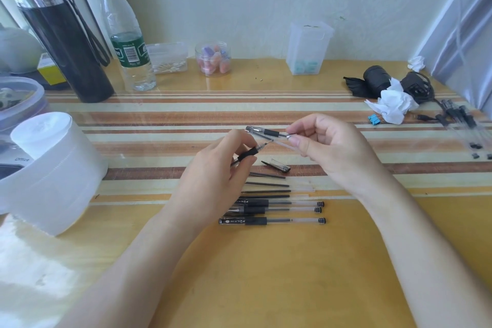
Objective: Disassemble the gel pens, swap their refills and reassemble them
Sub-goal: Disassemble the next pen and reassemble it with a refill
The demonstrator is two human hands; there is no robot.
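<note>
My left hand [222, 168] pinches a pen front section with a black rubber grip [247, 154], its tip pointing up and right. My right hand [324, 146] holds a clear barrel [282, 145] between thumb and fingers, together with a capped pen [266, 132] lying across the fingertips. The grip section's tip meets the open end of the clear barrel. On the table below lie a loose pen cap [278, 165], several loose dark refills [267, 184] and three whole gel pens [271, 220] side by side.
A white tub [50, 170] stands at the left, with a black flask [64, 40] and a plastic bottle [127, 34] behind it. Small jars [213, 58] and a clear box [307, 48] line the wall. Crumpled tissue [394, 104], black cables and more pens [463, 120] sit at the right.
</note>
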